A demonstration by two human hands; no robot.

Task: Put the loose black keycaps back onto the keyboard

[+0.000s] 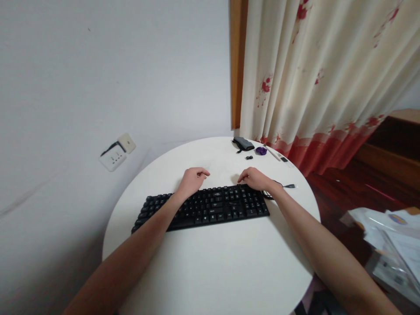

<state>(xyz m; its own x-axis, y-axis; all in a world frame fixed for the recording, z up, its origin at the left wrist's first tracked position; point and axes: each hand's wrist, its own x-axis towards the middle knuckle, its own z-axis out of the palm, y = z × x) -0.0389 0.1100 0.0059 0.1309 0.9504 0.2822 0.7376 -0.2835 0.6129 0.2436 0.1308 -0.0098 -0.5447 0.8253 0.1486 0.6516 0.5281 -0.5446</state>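
A black keyboard [213, 205] lies across the middle of a round white table [210, 271]. Over its back edge reaches my left hand [193, 178], fingers loosely bent and thumb slightly apart, with nothing seen in it. My right hand [253, 177] is above the back right corner of the keyboard, its fingers pointing left and down, a little apart. No held thing shows there; whether its fingertips touch the keyboard or the table I cannot tell. Beside my right wrist, a black cable with a USB plug [290, 186] comes out, partly hidden by the forearm.
Toward the back right of the table are a grey pouch [243, 143], small black pieces [249, 157], a purple crumpled item [261, 151] and a thin pale stick [273, 153]. A wall socket [113, 157] is left, a curtain [315, 87] behind, plastic bags [387, 232] right.
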